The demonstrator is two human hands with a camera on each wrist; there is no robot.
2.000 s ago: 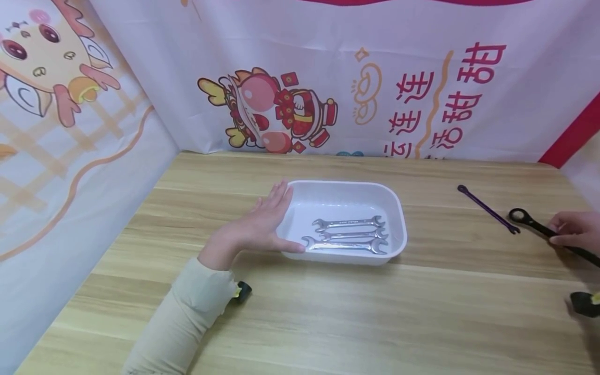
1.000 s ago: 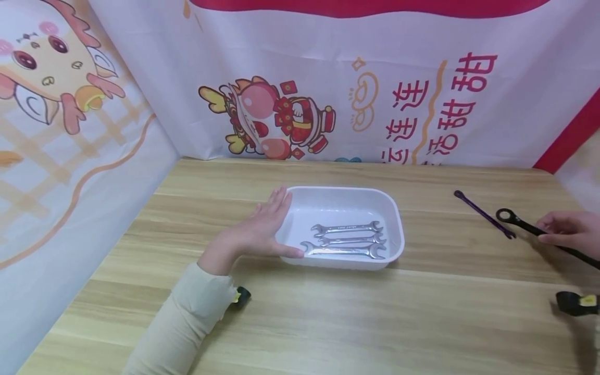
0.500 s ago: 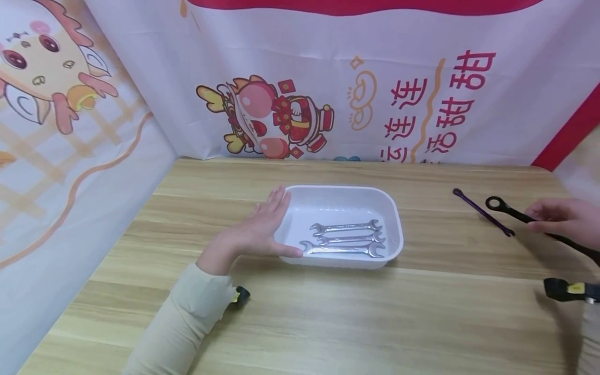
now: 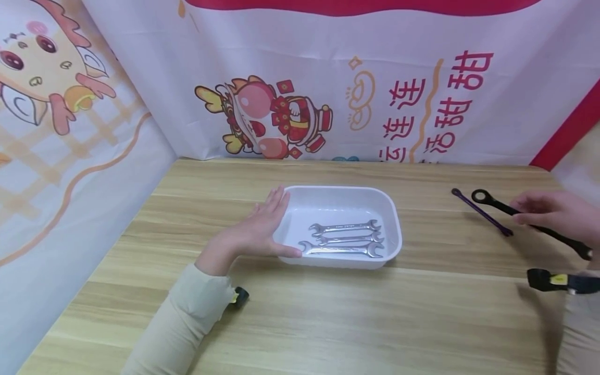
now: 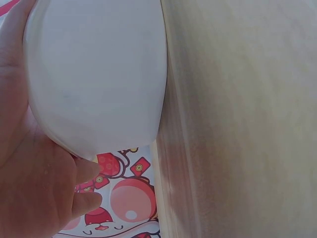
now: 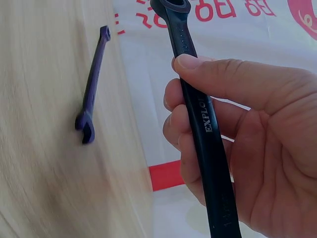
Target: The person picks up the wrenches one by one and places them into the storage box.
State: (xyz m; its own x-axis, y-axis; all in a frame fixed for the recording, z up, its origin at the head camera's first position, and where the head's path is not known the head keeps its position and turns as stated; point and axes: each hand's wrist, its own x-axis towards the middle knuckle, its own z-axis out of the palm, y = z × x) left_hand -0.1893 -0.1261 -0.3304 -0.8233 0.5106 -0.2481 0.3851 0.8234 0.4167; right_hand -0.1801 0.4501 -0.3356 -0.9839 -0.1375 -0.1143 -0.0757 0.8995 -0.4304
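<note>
In the head view my right hand (image 4: pixel 560 213) holds a black ratcheting ring wrench (image 4: pixel 498 204), its ring end pointing left. The right wrist view shows thumb and fingers pinching the middle of its dark handle (image 6: pixel 205 126). A thin purple combination wrench (image 4: pixel 483 212) lies on the table just left of it, apart from it. My left hand (image 4: pixel 255 229) rests against the left end of a white plastic tray (image 4: pixel 396 229), fingers extended along the far corner and thumb on the near rim. Inside lie three silver open-end wrenches (image 4: pixel 347 227), side by side.
The wood-grain table (image 4: pixel 375 323) ends at a printed cloth backdrop (image 4: pixel 290 36) behind and another on the left. A black wrist camera (image 4: pixel 539 279) sits at the right wrist, and a second one (image 4: pixel 241 297) shows at the left cuff.
My right hand has moved left with the black wrench, bringing its ring end close to the purple wrench. The left hand and the tray stay in place; the view shifted slightly.
</note>
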